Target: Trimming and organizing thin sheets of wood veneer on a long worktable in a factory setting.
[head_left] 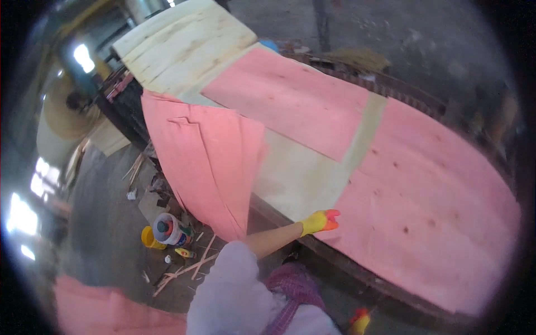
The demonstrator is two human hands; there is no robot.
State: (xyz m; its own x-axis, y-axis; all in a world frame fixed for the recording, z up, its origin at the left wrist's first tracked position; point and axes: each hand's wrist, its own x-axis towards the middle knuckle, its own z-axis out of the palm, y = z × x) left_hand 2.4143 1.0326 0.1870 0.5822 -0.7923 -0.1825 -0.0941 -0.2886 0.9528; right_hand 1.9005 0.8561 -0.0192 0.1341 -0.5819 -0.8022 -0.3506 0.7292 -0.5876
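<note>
My left hand, in a yellow glove with orange-pink fingers, reaches across to the near left corner of a large pink veneer sheet. Its fingers look closed on that corner, though the grip is partly hidden. At the lower edge my right hand, gloved in yellow and red, hangs low beside the stack; blur and the picture's rim hide its fingers. Left of the big sheet, another pink sheet lies along the far side on pale veneer. Folded pink sheets drape over the near side of the stack.
Cream sheets cover the stack's far left end. On the floor stand a white bucket and a yellow container, near loose wood strips. More pink sheet lies at lower left. A dark edge runs below the stack.
</note>
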